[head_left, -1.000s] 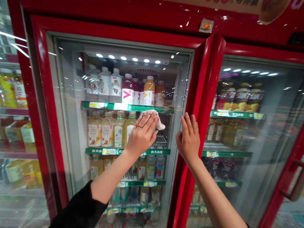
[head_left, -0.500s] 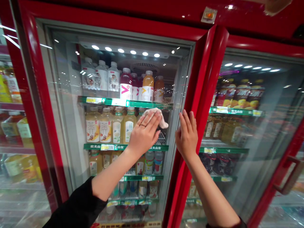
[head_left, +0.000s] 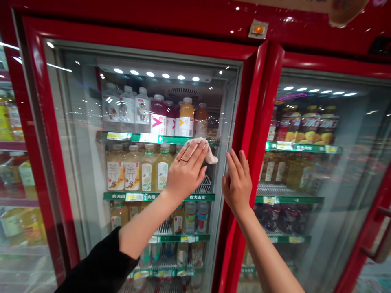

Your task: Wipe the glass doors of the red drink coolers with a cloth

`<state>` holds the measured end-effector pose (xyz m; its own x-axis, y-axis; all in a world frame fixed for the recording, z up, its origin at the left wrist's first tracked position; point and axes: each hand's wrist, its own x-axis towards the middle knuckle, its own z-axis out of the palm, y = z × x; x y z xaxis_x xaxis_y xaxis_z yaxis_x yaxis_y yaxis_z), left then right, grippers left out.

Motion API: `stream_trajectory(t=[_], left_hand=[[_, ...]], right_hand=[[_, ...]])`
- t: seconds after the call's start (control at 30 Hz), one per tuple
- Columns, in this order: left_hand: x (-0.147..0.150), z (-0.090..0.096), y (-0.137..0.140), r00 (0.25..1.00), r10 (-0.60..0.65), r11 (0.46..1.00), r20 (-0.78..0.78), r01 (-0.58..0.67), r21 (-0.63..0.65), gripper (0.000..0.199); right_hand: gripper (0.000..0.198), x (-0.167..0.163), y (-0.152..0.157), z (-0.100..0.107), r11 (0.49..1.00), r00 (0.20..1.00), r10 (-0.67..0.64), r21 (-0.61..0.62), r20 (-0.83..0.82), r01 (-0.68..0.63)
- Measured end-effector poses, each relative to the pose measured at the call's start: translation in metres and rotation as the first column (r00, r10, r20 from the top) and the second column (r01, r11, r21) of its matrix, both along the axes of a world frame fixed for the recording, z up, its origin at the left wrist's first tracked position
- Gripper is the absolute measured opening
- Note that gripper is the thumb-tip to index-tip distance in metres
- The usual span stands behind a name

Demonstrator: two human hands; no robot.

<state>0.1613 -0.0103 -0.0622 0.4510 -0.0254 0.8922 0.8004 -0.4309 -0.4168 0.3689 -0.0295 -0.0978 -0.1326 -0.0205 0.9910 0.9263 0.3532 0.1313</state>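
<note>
My left hand (head_left: 186, 171) lies against the glass door (head_left: 82, 162) of a red drinks fridge, fingers together over a whitish cloth (head_left: 210, 154). Part of the cloth sticks out past the fingertips; the rest is under the hand. A ring is on one finger. To the right, my right hand (head_left: 238, 181) is flat with fingers stretched out and holds nothing. It rests at the right edge of that door, by the red frame (head_left: 249, 114).
Behind the glass stand several bottles, among them a yellow-orange bottle (head_left: 186, 116) and white bottles (head_left: 142, 106). A second glass door (head_left: 351, 171) adjoins on the right, with a handle (head_left: 378, 240) at its far side. A lit orange switch (head_left: 258, 29) is above.
The camera view has shifted a little, so the fridge sits lower in the picture. Both hands have moved slightly upward relative to the shelves, the cloth staying under my left hand.
</note>
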Motion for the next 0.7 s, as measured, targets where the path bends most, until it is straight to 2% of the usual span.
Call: stream_trajectory(t=[0.1,0.2,0.27,0.33,0.4,0.47,0.57,0.7], left_hand=[[0.004,-0.008,-0.003,0.987,-0.037,0.999,-0.156,0.037,-0.007,0.077],[-0.021,-0.007,-0.003,0.966,-0.031,0.999,-0.258,0.035,0.01,0.079],[-0.037,0.003,-0.002,0.982,0.0,1.0,-0.191,0.005,0.027,0.083],[-0.041,0.016,-0.002,0.997,0.024,0.999,-0.077,-0.022,0.025,0.088],[-0.031,0.026,-0.001,0.999,0.032,0.999,0.005,-0.032,0.001,0.09],[-0.011,0.028,-0.001,1.0,0.024,0.999,0.011,-0.024,-0.037,0.09],[0.011,0.018,-0.001,0.995,-0.011,0.998,-0.103,0.005,-0.059,0.081],[0.001,0.001,0.0,0.961,-0.052,0.999,-0.272,0.054,0.0,0.067]], right_hand=[[0.09,0.001,0.0,0.0,1.0,1.0,0.019,-0.007,-0.006,-0.019],[0.089,-0.001,0.001,-0.001,1.0,0.999,0.026,-0.017,-0.018,-0.027],[0.09,-0.002,0.001,-0.002,0.999,0.999,0.034,-0.021,-0.026,-0.035],[0.092,-0.003,0.001,-0.002,0.999,0.999,0.038,-0.024,-0.033,-0.038],[0.092,-0.004,0.0,-0.002,0.999,0.999,0.03,-0.022,-0.039,-0.031],[0.091,-0.003,0.0,-0.002,0.999,0.999,0.024,-0.025,-0.036,-0.025],[0.089,-0.001,0.0,-0.001,0.999,0.999,0.036,-0.02,-0.021,-0.037],[0.086,0.0,0.001,0.0,0.999,0.999,0.043,0.0,-0.013,-0.043]])
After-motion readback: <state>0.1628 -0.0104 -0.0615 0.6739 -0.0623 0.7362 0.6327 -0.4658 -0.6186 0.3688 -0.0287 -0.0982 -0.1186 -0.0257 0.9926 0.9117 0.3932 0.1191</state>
